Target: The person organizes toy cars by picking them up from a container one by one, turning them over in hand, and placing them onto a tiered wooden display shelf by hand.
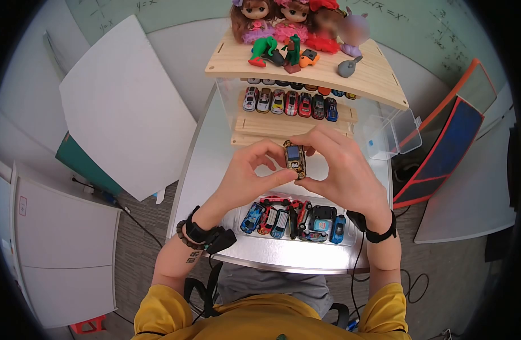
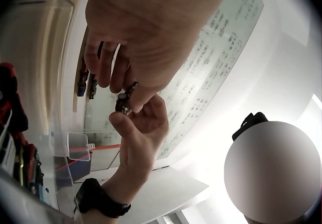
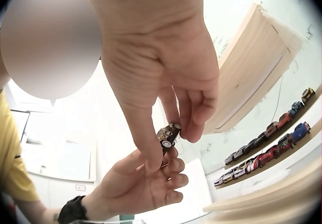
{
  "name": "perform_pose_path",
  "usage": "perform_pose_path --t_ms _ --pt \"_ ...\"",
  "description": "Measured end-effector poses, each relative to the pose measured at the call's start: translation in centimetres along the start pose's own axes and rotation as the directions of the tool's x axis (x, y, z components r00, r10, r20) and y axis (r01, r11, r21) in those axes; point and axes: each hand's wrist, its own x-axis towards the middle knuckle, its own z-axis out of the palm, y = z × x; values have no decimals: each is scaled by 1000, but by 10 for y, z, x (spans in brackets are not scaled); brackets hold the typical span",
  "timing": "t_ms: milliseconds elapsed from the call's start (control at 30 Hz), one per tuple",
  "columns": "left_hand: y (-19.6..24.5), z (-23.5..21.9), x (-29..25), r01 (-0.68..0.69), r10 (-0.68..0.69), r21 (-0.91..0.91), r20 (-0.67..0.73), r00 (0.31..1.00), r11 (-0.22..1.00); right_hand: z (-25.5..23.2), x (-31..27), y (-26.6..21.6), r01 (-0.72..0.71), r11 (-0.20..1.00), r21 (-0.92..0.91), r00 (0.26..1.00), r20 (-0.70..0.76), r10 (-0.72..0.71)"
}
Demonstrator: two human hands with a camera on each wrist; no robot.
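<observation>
A small toy car [image 1: 295,156], mottled gold and black with "86" on it, is held in the air just beyond a clear tray [image 1: 350,235]. The right hand [image 1: 345,170] pinches it between thumb and fingers; the left hand [image 1: 246,175] grips it too, thumb against its near end. The tray, on a pale bench [image 1: 195,181], holds loose cars [image 1: 279,224], some tipped on their sides. Farther beyond the tray stands a wooden stand [image 1: 376,76], with a row of cars [image 1: 291,104] on a shelf and dolls [image 1: 294,16] and small figures [image 1: 348,69] on top. Beyond the tray, to its right, is a clear box [image 1: 379,141], lid open.
</observation>
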Motion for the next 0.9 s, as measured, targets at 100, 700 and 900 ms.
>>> perform_pose_path --t_ms 100,700,900 --pt "0 -1 0 -11 10 48 10 1000 999 0 0 0 0 1000 -3 1000 2 0" --pt "-11 -18 7 16 -38 -64 -359 932 998 -65 -19 37 -252 964 -88 964 -104 243" --pt "-12 -19 7 14 -38 -69 -361 932 998 -75 -21 37 -329 944 -31 942 -73 326"
